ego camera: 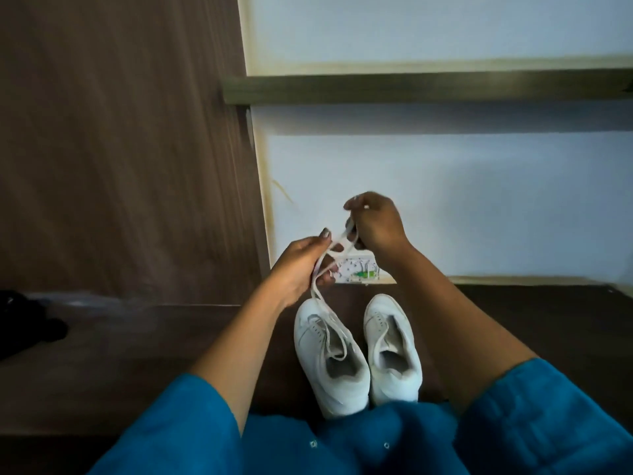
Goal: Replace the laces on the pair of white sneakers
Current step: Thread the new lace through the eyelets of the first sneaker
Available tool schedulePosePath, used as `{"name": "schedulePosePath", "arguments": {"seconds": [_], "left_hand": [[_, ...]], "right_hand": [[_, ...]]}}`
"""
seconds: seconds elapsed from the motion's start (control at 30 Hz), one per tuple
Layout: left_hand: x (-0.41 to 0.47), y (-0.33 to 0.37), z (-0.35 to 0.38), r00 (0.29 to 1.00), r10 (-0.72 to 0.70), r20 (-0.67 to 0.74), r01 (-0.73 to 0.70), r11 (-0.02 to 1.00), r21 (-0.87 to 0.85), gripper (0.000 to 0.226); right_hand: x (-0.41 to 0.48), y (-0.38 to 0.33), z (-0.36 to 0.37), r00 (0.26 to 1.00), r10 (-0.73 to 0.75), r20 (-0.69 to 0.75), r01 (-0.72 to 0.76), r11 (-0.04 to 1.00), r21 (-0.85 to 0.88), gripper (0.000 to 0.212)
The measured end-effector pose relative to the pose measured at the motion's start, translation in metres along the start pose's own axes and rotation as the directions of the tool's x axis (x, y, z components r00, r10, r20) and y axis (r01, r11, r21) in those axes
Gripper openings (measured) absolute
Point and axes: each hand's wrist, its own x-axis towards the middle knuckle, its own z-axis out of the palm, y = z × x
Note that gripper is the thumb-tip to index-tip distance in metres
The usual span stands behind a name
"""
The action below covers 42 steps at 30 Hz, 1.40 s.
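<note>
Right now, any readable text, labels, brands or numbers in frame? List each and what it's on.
No legible text anywhere in the head view.
Small printed box by the wall: green and dark marks, too blurred to read.
Sneaker with the lifted lace, second sneaker, lace: no brand or number visible.

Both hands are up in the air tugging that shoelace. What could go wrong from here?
1. The white flat shoelace is looped between the left hand and the right hand; the loops could tighten into a knot.
2. It runs down into the left white leather sneaker, which stands loose on the floor; a hard pull might tip it against the right white leather sneaker close beside it.
</note>
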Motion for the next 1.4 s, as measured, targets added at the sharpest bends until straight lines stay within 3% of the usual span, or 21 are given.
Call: {"name": "schedulePosePath", "arguments": {"seconds": [0.03, 0.1, 0.17, 0.23, 0.37, 0.43, 0.6, 0.67, 0.73, 0.8, 1.0, 1.1, 1.2, 1.27, 1.4], "left_hand": [[0.006, -0.017, -0.006, 0.999, -0.044, -0.03, 0.047, 0.994, 0.097, 0.031], [0.018, -0.05, -0.016, 0.991, -0.091, -0.102, 0.127, 0.896, 0.425, 0.026], [0.026, -0.08, -0.022, 0.978, -0.124, -0.17, 0.204, 0.751, 0.628, 0.016], [0.026, -0.102, -0.025, 0.962, -0.17, -0.215, 0.272, 0.684, 0.677, 0.014], [0.032, -0.125, -0.024, 0.891, -0.306, -0.334, 0.448, 0.708, 0.546, 0.033], [0.04, -0.129, -0.025, 0.868, -0.321, -0.379, 0.488, 0.694, 0.529, 0.042], [0.051, -0.132, -0.027, 0.833, -0.416, -0.365, 0.546, 0.72, 0.427, 0.024], [0.053, -0.132, -0.027, 0.812, -0.464, -0.354, 0.573, 0.752, 0.327, 0.025], [0.053, -0.131, -0.026, 0.803, -0.496, -0.33, 0.58, 0.777, 0.244, 0.023], [0.051, -0.129, -0.024, 0.803, -0.515, -0.299, 0.578, 0.794, 0.187, 0.02], [0.045, -0.122, -0.016, 0.805, -0.532, -0.264, 0.579, 0.801, 0.153, 0.014], [0.044, -0.114, -0.016, 0.773, -0.584, -0.246, 0.616, 0.784, 0.075, 0.019], [0.047, -0.103, -0.023, 0.807, -0.504, -0.308, 0.57, 0.801, 0.183, 0.027], [0.046, -0.092, -0.036, 0.829, -0.419, -0.37, 0.512, 0.835, 0.2, 0.021], [0.035, -0.072, -0.085, 0.781, -0.448, -0.436, 0.445, 0.888, -0.116, 0.019]], "right_hand": [[0.001, 0.016, 0.002, 0.993, -0.004, 0.117, 0.025, 0.983, -0.18, 0.021], [0.002, 0.051, 0.012, 0.924, 0.142, 0.355, 0.094, 0.816, -0.571, 0.03], [-0.001, 0.085, 0.021, 0.856, 0.359, 0.372, 0.059, 0.648, -0.76, 0.031], [-0.003, 0.111, 0.029, 0.87, 0.377, 0.316, 0.044, 0.579, -0.814, 0.032], [-0.006, 0.144, 0.047, 0.889, 0.341, 0.306, 0.005, 0.661, -0.751, 0.04], [-0.009, 0.155, 0.056, 0.893, 0.357, 0.273, -0.029, 0.652, -0.758, 0.036], [-0.011, 0.165, 0.06, 0.906, 0.334, 0.26, -0.007, 0.627, -0.779, 0.013], [-0.007, 0.168, 0.057, 0.885, 0.397, 0.242, -0.109, 0.682, -0.723, 0.011], [-0.003, 0.171, 0.052, 0.814, 0.537, 0.22, -0.367, 0.77, -0.522, 0.01], [-0.001, 0.172, 0.046, 0.751, 0.619, 0.23, -0.525, 0.771, -0.361, 0.015], [-0.003, 0.17, 0.038, 0.693, 0.643, 0.325, -0.608, 0.764, -0.215, 0.017], [-0.002, 0.159, 0.031, 0.651, 0.639, 0.41, -0.703, 0.711, 0.006, 0.028], [-0.002, 0.144, 0.022, 0.635, 0.593, 0.495, -0.728, 0.674, 0.125, 0.031], [0.001, 0.135, 0.017, 0.65, 0.547, 0.528, -0.732, 0.637, 0.241, 0.03], [0.01, 0.116, 0.002, 0.739, 0.473, 0.479, -0.673, 0.532, 0.514, 0.021]]}}
